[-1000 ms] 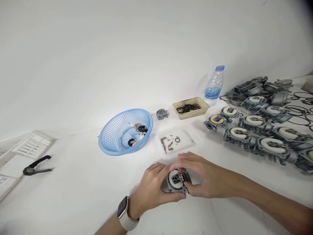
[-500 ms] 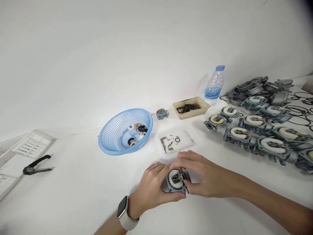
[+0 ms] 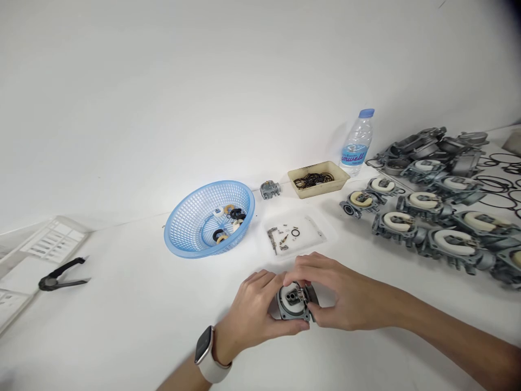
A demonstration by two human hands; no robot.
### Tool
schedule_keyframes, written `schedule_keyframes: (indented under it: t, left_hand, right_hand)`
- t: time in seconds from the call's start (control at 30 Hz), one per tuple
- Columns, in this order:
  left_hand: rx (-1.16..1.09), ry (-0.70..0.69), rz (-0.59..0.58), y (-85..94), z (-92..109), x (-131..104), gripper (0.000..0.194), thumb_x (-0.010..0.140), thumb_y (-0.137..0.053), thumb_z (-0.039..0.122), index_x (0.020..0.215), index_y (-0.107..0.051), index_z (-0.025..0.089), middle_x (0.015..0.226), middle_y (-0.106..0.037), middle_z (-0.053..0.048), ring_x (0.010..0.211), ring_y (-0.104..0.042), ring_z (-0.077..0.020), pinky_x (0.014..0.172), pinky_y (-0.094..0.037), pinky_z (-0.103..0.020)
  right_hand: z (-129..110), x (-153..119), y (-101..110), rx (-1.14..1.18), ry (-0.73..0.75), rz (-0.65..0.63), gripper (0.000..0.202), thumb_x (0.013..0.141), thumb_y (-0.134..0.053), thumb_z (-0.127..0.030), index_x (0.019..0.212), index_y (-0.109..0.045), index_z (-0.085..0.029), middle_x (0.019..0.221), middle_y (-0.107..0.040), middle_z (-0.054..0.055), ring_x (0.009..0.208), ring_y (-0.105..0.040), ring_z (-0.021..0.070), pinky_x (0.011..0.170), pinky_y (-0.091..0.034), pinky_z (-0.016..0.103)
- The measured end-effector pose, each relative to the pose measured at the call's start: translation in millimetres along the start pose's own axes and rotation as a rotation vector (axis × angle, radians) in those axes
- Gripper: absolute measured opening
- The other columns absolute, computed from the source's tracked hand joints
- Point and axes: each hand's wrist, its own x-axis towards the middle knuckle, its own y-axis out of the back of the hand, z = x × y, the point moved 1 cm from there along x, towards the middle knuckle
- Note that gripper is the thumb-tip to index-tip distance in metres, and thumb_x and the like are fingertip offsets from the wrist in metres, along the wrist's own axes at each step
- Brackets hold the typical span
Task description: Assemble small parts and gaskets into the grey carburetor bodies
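Observation:
A grey metal carburetor body (image 3: pixel 293 316) with a white ring-shaped float (image 3: pixel 288 308) inside sits between my two hands, low in the middle of the view. My left hand (image 3: pixel 254 307), a watch on its wrist, is closed around the body's left side, thumb along the front edge. My right hand (image 3: pixel 334 293) curves over the right side, with thumb and fingertips pressed at the float's hinge end. Whether a small part is pinched there is hidden by the fingers. Just beyond lies a clear tray (image 3: pixel 301 247) with small brass and metal parts and a black O-ring (image 3: pixel 295 232).
A blue plastic basket (image 3: pixel 175 247) holding several floats stands left of the tray. Behind are a small carburetor (image 3: pixel 269 189), a beige tray (image 3: pixel 321 190) of black rings and a water bottle (image 3: pixel 357 144). Several carburetor bodies (image 3: pixel 401 222) crowd the right; pliers (image 3: pixel 61 277) lie left.
My right hand has shifted very slightly down and to the right at the carburetor's edge. My left hand and the carburetor body stay in place.

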Motion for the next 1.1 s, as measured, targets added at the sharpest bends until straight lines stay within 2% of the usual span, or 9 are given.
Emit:
schedule_keyframes:
  t: [0.43,0.63,0.8,1.1]
  left_hand:
    - [0.010,0.002,0.005,0.7,-0.5,-0.7,0.062,0.081,-0.072,0.067,0.123,-0.064,0.022,0.093,-0.071,-0.005,0.085,-0.065,-0.0268,0.079,-0.052,-0.041]
    - [-0.005,0.007,-0.001,1.6,0.5,-0.5,0.060,0.080,-0.077,0.063,0.123,-0.064,0.023,0.094,-0.071,-0.005,0.086,-0.065,-0.0264,0.082,-0.052,-0.041]
    - [0.001,-0.008,0.011,0.6,-0.2,-0.9,0.061,0.080,-0.076,0.063,0.124,-0.064,0.023,0.094,-0.071,-0.005,0.086,-0.066,-0.0266,0.081,-0.052,-0.041]
    - [0.026,-0.007,0.006,0.2,-1.0,-1.2,0.061,0.080,-0.075,0.064,0.124,-0.064,0.022,0.093,-0.071,-0.006,0.086,-0.065,-0.0267,0.081,-0.053,-0.041]
  right_hand:
    - [-0.9,1.2,0.3,0.014,-0.004,-0.001,0.046,0.073,-0.060,-0.005,0.113,-0.064,-0.027,0.094,-0.061,-0.001,0.093,-0.058,0.0193,0.091,-0.043,0.035]
    - [2.7,1.0,-1.8,-0.031,0.000,0.015,0.042,0.075,-0.058,-0.004,0.110,-0.066,-0.025,0.079,-0.057,-0.003,0.081,-0.055,0.0176,0.086,-0.044,0.034]
    - [3.4,-1.1,-2.9,-0.028,0.040,0.014,0.043,0.074,-0.059,-0.006,0.113,-0.065,-0.025,0.094,-0.062,0.001,0.090,-0.058,0.0197,0.091,-0.043,0.037]
    - [3.4,-0.2,-2.8,-0.060,0.044,0.024,0.046,0.074,-0.058,-0.007,0.115,-0.064,-0.026,0.094,-0.062,0.001,0.091,-0.059,0.0203,0.090,-0.044,0.037]
